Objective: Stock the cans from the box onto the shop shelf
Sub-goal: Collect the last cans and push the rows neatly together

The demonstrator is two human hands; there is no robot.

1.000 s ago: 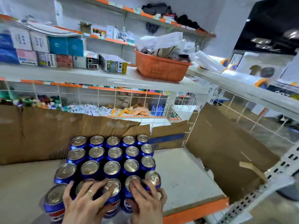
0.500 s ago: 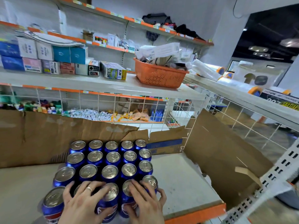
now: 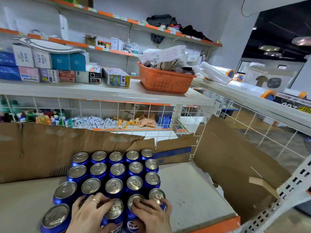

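Several blue cans (image 3: pixel 116 170) with silver tops stand packed in rows on the pale shelf board (image 3: pixel 193 190), amid the torn-open cardboard box (image 3: pixel 33 148). My left hand (image 3: pixel 89 214) lies with spread fingers over the tops of the front-row cans, a ring on one finger. My right hand (image 3: pixel 151 216) covers the front-right cans, its fingers curled over their tops and round the side of the rightmost can (image 3: pixel 157 195). The lower parts of both hands run out of the frame.
A loose cardboard flap (image 3: pixel 235 165) leans at the right end of the shelf. A white wire grid (image 3: pixel 168 115) backs the shelf. Above sits a shelf with small boxes and an orange basket (image 3: pixel 165 81). The shelf's orange front edge (image 3: pixel 218 224) is at lower right.
The view has tilted up a little. Both hands stay on the front row of cans and have shifted only slightly; the block of cans sits slightly further back on the shelf.
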